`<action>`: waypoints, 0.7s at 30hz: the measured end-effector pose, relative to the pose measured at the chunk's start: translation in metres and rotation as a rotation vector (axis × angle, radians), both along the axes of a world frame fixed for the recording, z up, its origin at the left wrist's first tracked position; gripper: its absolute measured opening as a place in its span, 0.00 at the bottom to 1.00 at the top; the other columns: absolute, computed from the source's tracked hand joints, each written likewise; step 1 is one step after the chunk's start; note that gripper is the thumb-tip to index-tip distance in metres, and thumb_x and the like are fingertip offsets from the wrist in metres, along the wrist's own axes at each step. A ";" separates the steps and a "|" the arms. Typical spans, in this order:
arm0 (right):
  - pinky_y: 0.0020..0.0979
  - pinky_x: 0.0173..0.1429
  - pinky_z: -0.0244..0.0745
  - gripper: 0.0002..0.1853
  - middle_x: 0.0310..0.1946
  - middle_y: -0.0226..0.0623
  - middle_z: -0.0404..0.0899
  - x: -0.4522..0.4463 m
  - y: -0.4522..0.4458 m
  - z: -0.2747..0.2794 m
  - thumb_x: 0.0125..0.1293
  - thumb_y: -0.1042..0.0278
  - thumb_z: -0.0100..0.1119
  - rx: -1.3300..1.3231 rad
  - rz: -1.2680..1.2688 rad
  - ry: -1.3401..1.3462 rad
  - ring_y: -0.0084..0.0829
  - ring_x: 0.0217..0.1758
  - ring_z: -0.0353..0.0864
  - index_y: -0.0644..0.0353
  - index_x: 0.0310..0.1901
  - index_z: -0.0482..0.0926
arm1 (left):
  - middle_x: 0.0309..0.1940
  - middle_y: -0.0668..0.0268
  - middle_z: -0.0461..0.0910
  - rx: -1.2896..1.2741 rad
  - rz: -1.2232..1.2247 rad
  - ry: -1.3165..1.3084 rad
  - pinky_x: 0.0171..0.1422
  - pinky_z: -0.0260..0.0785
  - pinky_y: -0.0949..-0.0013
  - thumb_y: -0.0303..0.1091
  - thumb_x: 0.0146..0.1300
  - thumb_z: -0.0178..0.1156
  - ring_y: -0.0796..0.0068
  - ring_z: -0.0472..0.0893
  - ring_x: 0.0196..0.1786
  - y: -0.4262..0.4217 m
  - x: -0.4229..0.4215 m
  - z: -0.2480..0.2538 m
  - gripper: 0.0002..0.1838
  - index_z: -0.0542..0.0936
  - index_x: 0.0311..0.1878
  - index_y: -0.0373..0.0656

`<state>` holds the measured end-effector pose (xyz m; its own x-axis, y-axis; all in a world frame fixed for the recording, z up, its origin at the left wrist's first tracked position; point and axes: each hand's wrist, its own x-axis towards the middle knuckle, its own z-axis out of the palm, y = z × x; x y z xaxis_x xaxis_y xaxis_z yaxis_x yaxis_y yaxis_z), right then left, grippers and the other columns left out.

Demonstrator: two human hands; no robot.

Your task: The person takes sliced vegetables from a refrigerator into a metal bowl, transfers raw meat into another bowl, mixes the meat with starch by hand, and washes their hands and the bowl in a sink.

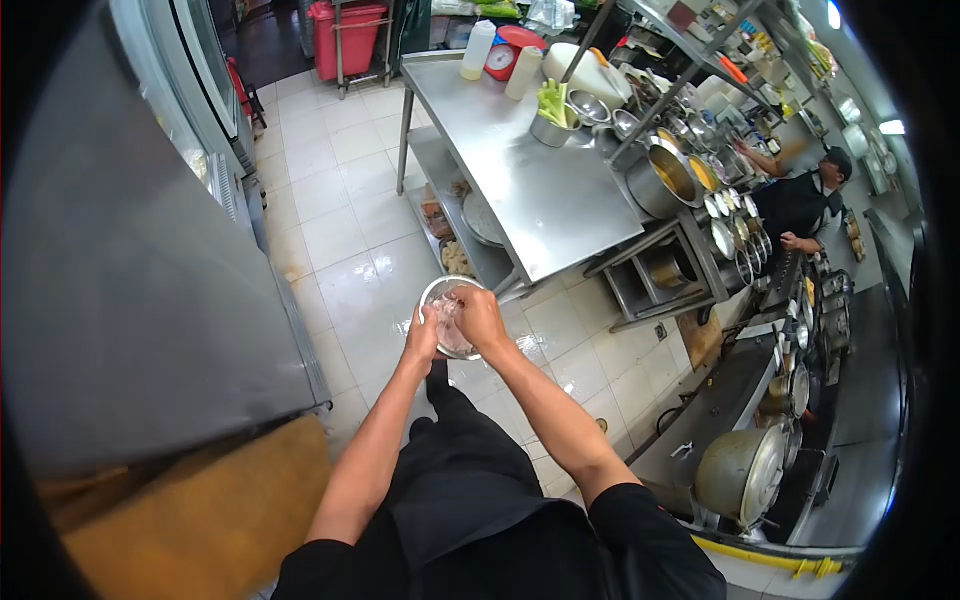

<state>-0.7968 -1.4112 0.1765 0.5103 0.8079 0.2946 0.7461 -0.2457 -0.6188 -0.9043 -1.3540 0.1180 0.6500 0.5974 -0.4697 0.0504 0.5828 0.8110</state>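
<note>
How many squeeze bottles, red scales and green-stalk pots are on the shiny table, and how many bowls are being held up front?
Squeeze bottles: 2
Red scale: 1
Pot of green stalks: 1
Held bowl: 1
Total: 5

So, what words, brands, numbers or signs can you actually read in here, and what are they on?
None can be read with certainty.
Red scale: dial markings too small to read.
Squeeze bottle beside it: no legible label.
Bowl: no lettering visible.
</note>
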 end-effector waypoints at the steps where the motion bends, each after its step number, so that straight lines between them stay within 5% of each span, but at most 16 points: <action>1: 0.37 0.40 0.75 0.11 0.30 0.50 0.79 0.007 0.013 -0.008 0.45 0.85 0.55 0.146 0.001 0.006 0.46 0.34 0.81 0.66 0.31 0.81 | 0.54 0.54 0.70 -0.034 0.013 0.055 0.47 0.75 0.62 0.49 0.71 0.36 0.63 0.74 0.53 0.010 0.002 -0.013 0.26 0.57 0.66 0.45; 5: 0.36 0.41 0.74 0.10 0.31 0.49 0.80 0.054 0.068 -0.043 0.46 0.86 0.54 0.241 -0.122 0.120 0.46 0.35 0.81 0.66 0.32 0.80 | 0.54 0.54 0.69 -0.077 0.088 0.139 0.46 0.74 0.62 0.52 0.70 0.38 0.63 0.73 0.54 0.048 0.013 -0.042 0.28 0.57 0.66 0.44; 6: 0.36 0.41 0.74 0.10 0.31 0.49 0.80 0.077 0.085 -0.067 0.47 0.86 0.53 0.246 -0.191 0.115 0.46 0.35 0.81 0.66 0.32 0.80 | 0.56 0.54 0.69 -0.115 0.109 0.211 0.56 0.68 0.64 0.52 0.70 0.38 0.64 0.71 0.57 0.061 0.019 -0.036 0.29 0.58 0.66 0.41; 9: 0.35 0.41 0.75 0.08 0.32 0.48 0.80 0.157 0.130 -0.164 0.52 0.80 0.53 0.186 -0.345 0.094 0.47 0.36 0.80 0.64 0.35 0.80 | 0.57 0.55 0.68 0.116 0.203 0.198 0.64 0.59 0.66 0.50 0.71 0.38 0.65 0.69 0.59 0.109 0.039 -0.096 0.29 0.59 0.65 0.37; 11: 0.34 0.41 0.75 0.09 0.32 0.47 0.80 0.198 0.153 -0.234 0.59 0.70 0.52 -0.136 -0.646 0.070 0.46 0.36 0.80 0.61 0.39 0.80 | 0.57 0.55 0.68 0.093 0.182 0.260 0.65 0.58 0.66 0.49 0.71 0.38 0.66 0.68 0.60 0.147 0.055 -0.105 0.29 0.59 0.65 0.36; 14: 0.35 0.42 0.75 0.10 0.33 0.47 0.81 0.258 0.173 -0.307 0.60 0.68 0.52 -0.457 -0.849 0.167 0.46 0.36 0.80 0.61 0.39 0.80 | 0.58 0.55 0.68 0.094 0.161 0.302 0.65 0.57 0.66 0.48 0.72 0.37 0.67 0.67 0.60 0.191 0.069 -0.126 0.28 0.59 0.64 0.35; 21: 0.36 0.43 0.74 0.12 0.34 0.45 0.81 0.312 0.200 -0.374 0.62 0.64 0.50 -0.706 -0.900 0.326 0.46 0.37 0.80 0.62 0.39 0.80 | 0.60 0.56 0.65 -0.002 0.120 0.303 0.66 0.57 0.66 0.50 0.71 0.37 0.66 0.68 0.61 0.268 0.088 -0.149 0.30 0.57 0.65 0.35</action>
<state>-0.4846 -1.2109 -0.1978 0.9457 0.0524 -0.3208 -0.0365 -0.9635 -0.2651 -0.8167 -1.0862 -0.0307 0.4059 0.6601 -0.6320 0.2201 0.6006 0.7686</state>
